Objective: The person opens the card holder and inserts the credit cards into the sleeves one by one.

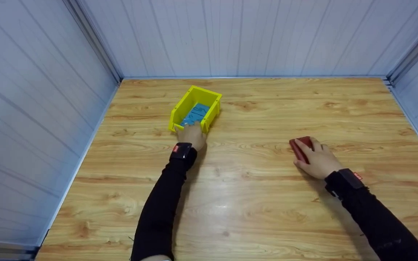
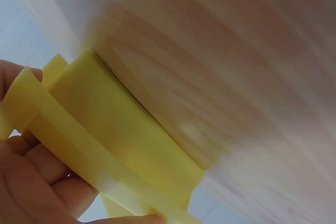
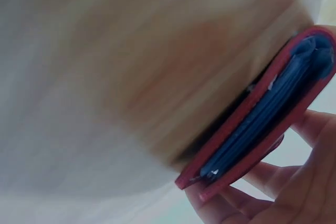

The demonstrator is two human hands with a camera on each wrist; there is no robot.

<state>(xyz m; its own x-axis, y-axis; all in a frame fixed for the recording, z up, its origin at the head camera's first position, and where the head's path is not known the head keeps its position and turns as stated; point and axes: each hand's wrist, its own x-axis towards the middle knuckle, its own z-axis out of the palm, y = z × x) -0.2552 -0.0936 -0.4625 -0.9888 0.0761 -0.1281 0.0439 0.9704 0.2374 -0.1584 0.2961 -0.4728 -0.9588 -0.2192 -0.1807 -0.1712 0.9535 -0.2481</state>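
A yellow plastic bin [image 1: 206,96] stands on the table left of centre, with a flat light-blue item bearing dark marks [image 1: 196,113] lying inside. My left hand [image 1: 192,136] grips the bin's low front wall; in the left wrist view its fingers [image 2: 47,163] curl about the yellow edge. To the right, my right hand [image 1: 319,162] holds a small dark red wallet [image 1: 298,152] between thumb and fingers. Seen from the right wrist, the wallet [image 3: 247,119] is folded, with blue inner sleeves showing along its edge. It is close to the tabletop; whether it touches is unclear.
The wood-grain table [image 1: 230,203] is bounded by a pale panel wall [image 1: 223,40] at the back, another wall [image 1: 38,90] on the left and one on the right. A wide stretch of tabletop lies between the bin and the wallet.
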